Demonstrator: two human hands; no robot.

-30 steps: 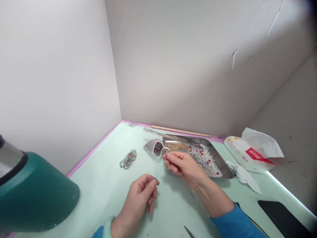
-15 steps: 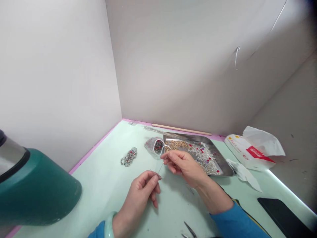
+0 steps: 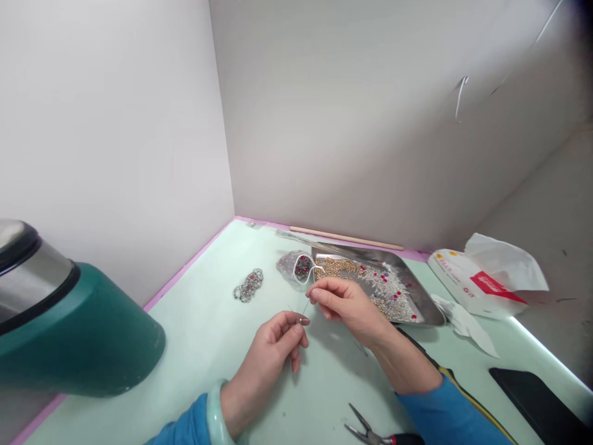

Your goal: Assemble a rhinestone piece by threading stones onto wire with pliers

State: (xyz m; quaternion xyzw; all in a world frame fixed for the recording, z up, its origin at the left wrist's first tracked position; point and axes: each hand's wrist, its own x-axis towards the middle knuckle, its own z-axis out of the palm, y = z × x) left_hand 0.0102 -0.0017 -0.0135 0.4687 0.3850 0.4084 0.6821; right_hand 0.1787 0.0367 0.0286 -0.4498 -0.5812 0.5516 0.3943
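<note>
The wire is very thin and hard to see. It runs between the two hands, above the green table and just in front of the metal tray. The left hand pinches its low end with thumb and finger. The right hand pinches its top end. I cannot tell if a bead sits on it. The pliers and the big green jug are cut off at the picture's edge. A second ago the hands were farther apart, and the pliers barely showed.
</note>
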